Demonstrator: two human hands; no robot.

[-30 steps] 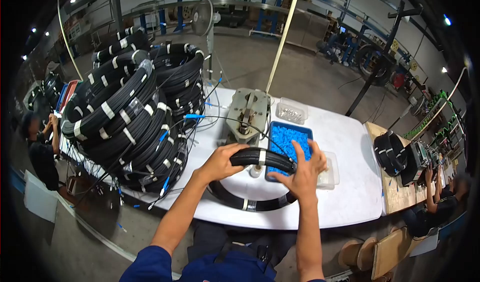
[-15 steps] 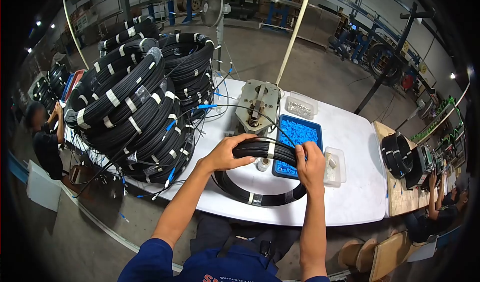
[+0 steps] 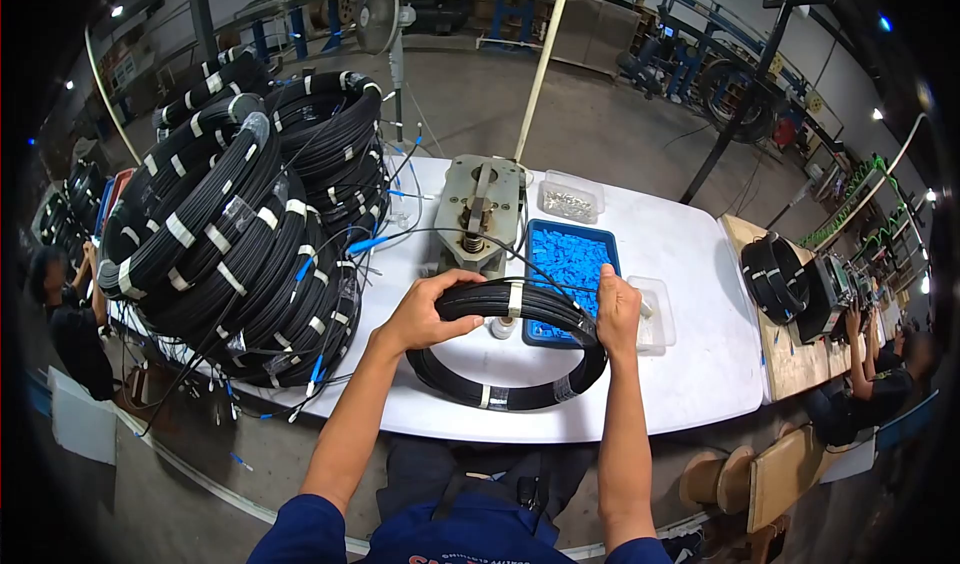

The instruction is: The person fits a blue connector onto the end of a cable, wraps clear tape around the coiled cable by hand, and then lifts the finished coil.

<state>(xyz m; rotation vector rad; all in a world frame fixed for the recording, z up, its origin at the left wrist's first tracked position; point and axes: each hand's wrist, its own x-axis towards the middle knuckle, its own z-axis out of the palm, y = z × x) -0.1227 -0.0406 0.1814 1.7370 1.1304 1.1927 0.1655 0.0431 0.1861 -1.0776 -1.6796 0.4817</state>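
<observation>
A coil of black cable, bound with white and clear tape, is tilted up above the white table. My left hand grips its upper left side, thumb on the near face and fingers behind. At the coil's right side my right hand is closed, thumb up, on the black cable; whether it holds the bundle or only the loose strand is hidden. That loose strand arches over the coil from a blue connector at the left. Just beyond stands a metal hand press.
Tall stacks of taped cable coils fill the table's left. Behind the coil lie a blue tray of small blue parts, a clear box of small metal pieces, another clear box and a small white bottle. People work at both sides.
My right hand has shifted from the coil's top right to its outer right side, thumb now upright. The coil's right side has turned into fuller view. The camera view has swung slightly right.
</observation>
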